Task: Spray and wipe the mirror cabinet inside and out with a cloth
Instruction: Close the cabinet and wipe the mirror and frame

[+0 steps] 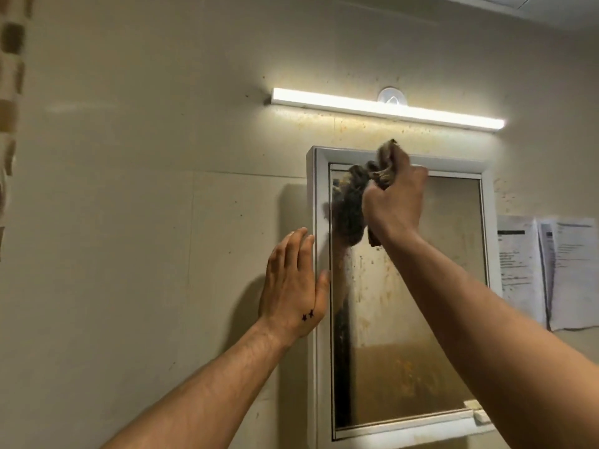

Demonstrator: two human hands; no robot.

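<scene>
A white-framed mirror cabinet [319,367] hangs on the wall, its door shut and its glass [405,335] streaked and spotted with grime. My right hand [393,199] is shut on a dark crumpled cloth [384,163] and presses it against the top left part of the mirror; the cloth's reflection shows in the glass just to its left. My left hand [293,286] lies flat with its fingers together against the cabinet's left side, its thumb on the front frame. No spray bottle is in view.
A lit strip light [389,108] runs above the cabinet, with a round white hook [391,96] behind it. Printed paper sheets [551,270] are stuck to the wall on the right. A small white latch [479,416] sits at the cabinet's lower right corner.
</scene>
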